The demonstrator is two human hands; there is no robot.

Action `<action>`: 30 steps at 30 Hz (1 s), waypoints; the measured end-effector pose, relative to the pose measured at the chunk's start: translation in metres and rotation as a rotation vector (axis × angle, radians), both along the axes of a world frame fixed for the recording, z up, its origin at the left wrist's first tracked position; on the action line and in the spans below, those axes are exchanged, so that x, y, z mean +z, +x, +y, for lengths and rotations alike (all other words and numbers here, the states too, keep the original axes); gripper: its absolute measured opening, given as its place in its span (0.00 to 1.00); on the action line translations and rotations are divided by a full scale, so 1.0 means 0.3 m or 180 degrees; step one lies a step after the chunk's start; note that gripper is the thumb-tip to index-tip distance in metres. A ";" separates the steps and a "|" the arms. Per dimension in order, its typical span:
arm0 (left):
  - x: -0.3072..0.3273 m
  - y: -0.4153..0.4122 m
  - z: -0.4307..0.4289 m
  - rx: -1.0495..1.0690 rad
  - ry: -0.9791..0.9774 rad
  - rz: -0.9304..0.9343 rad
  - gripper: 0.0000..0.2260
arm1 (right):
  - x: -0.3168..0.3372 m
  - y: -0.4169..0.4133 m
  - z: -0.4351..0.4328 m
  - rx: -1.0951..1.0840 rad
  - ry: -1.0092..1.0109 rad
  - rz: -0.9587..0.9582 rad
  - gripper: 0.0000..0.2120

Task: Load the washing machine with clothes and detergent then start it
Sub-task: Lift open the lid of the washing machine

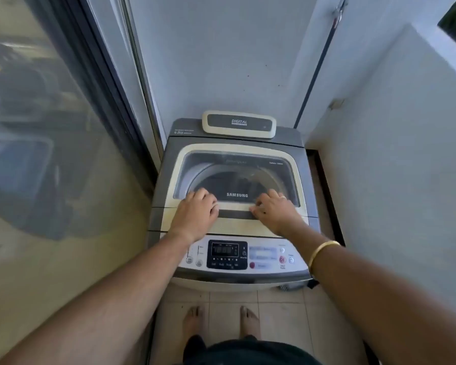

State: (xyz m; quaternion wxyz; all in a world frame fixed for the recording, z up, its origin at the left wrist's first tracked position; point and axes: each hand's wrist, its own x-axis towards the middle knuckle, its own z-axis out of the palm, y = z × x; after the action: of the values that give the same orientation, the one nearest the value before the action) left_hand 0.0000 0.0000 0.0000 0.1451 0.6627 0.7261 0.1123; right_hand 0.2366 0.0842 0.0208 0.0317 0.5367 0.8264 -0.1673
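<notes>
A grey and cream top-loading washing machine point(169, 164) stands in a narrow nook. Its lid point(237, 154) is down, with a tinted window showing the drum below. Both hands rest at the lid's front edge by the dark handle recess point(234, 214). My left hand point(195, 214) lies palm down left of the recess, fingers curled on the lid. My right hand point(274, 212) has its fingers at the recess's right end. The control panel point(263, 256), its display lit, sits just below my wrists. No clothes or detergent are in sight.
A glass sliding door point(50, 154) runs along the left. White walls point(392, 167) close in at the back and right. A dark pipe point(319, 75) runs down the back right corner. My bare feet stand on the tiled floor point(282, 312) in front of the machine.
</notes>
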 end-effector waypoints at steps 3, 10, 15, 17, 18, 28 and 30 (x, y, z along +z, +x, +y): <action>-0.015 0.009 -0.017 -0.0030 0.0125 -0.0041 0.11 | -0.018 0.018 -0.020 0.0037 -0.0144 0.0158 0.15; -0.005 0.048 -0.010 -0.0326 -0.0195 0.0127 0.12 | -0.014 0.022 -0.025 0.0169 -0.0366 0.0062 0.17; 0.006 0.050 0.016 -0.0397 -0.0264 0.0128 0.11 | -0.020 0.009 0.015 0.0136 -0.0624 0.0009 0.16; 0.010 0.055 0.029 -0.0373 -0.0253 0.0198 0.12 | -0.023 0.010 0.024 0.0132 -0.0664 -0.0013 0.16; 0.015 0.057 0.034 -0.0360 -0.0260 0.0181 0.12 | -0.020 0.011 0.027 0.0130 -0.0701 -0.0010 0.16; 0.044 0.043 0.042 -0.0433 0.1098 0.0321 0.14 | 0.185 0.035 0.088 0.0146 -0.0901 0.0360 0.13; 0.083 0.037 0.052 -0.0458 0.1392 0.0416 0.14 | 0.241 0.038 0.083 0.0149 -0.0742 0.0400 0.15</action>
State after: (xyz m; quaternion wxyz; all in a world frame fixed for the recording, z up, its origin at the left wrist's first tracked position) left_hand 0.0111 0.0155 0.0248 -0.0415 0.7342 0.6432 0.2131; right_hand 0.2481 0.1093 0.0931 0.0459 0.4984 0.8140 -0.2946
